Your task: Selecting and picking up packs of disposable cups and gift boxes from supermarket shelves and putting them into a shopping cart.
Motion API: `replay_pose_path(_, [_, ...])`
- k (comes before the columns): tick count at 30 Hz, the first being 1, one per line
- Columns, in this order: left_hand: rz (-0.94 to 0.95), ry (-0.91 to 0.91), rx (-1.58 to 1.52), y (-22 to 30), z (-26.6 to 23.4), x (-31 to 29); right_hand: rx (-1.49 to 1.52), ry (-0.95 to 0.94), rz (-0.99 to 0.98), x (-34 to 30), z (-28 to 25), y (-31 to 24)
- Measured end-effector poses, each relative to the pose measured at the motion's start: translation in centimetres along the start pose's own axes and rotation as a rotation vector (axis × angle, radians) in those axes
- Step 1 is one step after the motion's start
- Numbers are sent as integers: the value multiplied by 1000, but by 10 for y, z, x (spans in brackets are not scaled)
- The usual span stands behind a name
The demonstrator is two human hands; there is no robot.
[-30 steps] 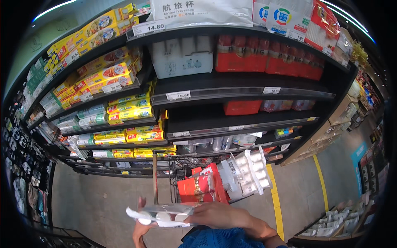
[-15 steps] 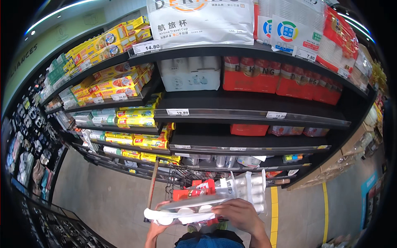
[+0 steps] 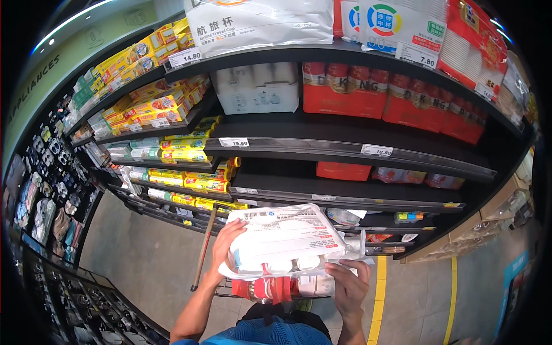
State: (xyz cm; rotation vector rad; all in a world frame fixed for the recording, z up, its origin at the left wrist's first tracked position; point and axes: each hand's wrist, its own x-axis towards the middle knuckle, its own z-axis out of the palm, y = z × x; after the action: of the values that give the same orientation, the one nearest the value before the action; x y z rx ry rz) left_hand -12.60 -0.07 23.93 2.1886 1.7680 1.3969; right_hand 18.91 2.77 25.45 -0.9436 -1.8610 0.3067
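I hold a white plastic-wrapped pack [image 3: 284,236] in front of me, its printed face tilted up. Round white ends, like stacked cups, show through its near side. My left hand [image 3: 227,247] is closed around the left edge, fingers on top. At the near right corner, my right hand [image 3: 349,282] has curled fingers against the wrap, also closed on it. Below the pack is a wire shopping cart with a brown handle bar [image 3: 205,247], mostly hidden. Inside lie a red package [image 3: 267,289] and a white wrapped package [image 3: 316,286], both partly covered.
Dark shelves [image 3: 339,138] rise ahead, holding red packs [image 3: 345,95], a pale pack [image 3: 256,89] and a large white bag [image 3: 261,23]. Yellow boxes [image 3: 167,109] fill the left side. Yellow floor lines [image 3: 376,299] run at right, and a black rack [image 3: 75,287] stands at left.
The white pack has turned from nearly edge-on to show its printed face and now covers more of the cart. My left hand has come into view on its left edge; my right has shifted to its near corner.
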Motion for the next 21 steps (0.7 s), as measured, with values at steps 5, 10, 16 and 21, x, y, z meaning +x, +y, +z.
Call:
replay_pose_path(5, [87,-80,-44,-26,11,48,-23,31,50,2,17,7])
replay_pose_path(10, [169,-57,-87,-59,38,88,-74,42,-8,12,42,10])
replay_pose_path(16, [130,-9,-153,-92,48,98,-172,39,-147,42,72,17])
replay_pose_path(21, [109,41,-132,-131,43,91,-236,-64,-266,67,98,14])
